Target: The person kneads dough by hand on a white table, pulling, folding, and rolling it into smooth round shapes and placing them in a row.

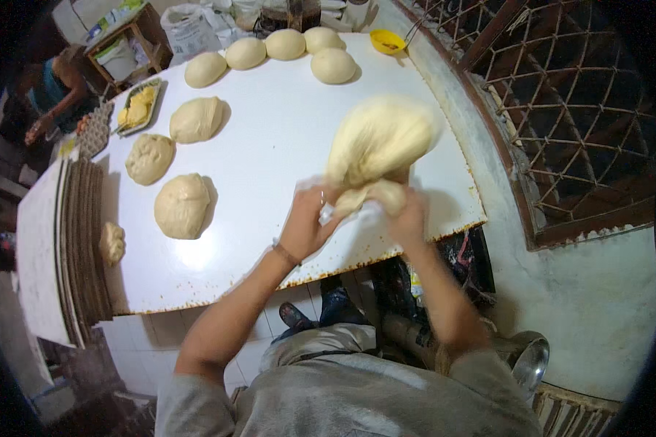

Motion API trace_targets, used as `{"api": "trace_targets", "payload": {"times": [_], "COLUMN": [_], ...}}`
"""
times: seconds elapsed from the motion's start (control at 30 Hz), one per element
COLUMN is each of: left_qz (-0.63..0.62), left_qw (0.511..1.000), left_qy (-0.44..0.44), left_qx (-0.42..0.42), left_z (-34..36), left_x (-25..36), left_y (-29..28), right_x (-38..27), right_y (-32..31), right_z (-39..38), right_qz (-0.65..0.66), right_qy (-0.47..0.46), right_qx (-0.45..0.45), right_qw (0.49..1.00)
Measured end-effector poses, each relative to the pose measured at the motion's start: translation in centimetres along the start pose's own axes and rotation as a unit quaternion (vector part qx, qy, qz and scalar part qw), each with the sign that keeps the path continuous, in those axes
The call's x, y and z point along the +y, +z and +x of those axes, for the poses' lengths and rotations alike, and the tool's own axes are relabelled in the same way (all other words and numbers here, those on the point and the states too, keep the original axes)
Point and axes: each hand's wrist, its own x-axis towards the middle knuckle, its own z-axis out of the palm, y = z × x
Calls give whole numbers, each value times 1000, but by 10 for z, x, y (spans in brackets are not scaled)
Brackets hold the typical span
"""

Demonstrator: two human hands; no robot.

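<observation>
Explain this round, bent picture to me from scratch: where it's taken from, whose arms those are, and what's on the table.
A wide fisheye camera on a person's head took it, looking down; that lens bends straight edges. There is no machine here: the bare arms are the wearer's own. The left hand and right hand hold a large, pale-yellow lump of soft dough, which looks blurred. On the white table with rust-speckled edges lie five smooth, pale dough balls toward the back and rougher cream-coloured dough lumps on the left. A small, round yellow bowl sits at the far right.
</observation>
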Motion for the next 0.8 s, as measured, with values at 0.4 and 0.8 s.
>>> {"api": "trace_targets", "payload": {"times": [0.4,0.8], "left_qz": [95,-369], "left_qw": [975,837], "left_qy": [-200,-402], "left_qx": [-31,31], "left_z": [-25,25], "left_x": [-156,-228], "left_y": [76,153], "right_x": [166,233], "right_y": [80,132], "right_z": [-2,69], "right_qz": [-207,419], "right_qy": [84,440], "right_qx": [-166,20], "right_qw": [961,794]}}
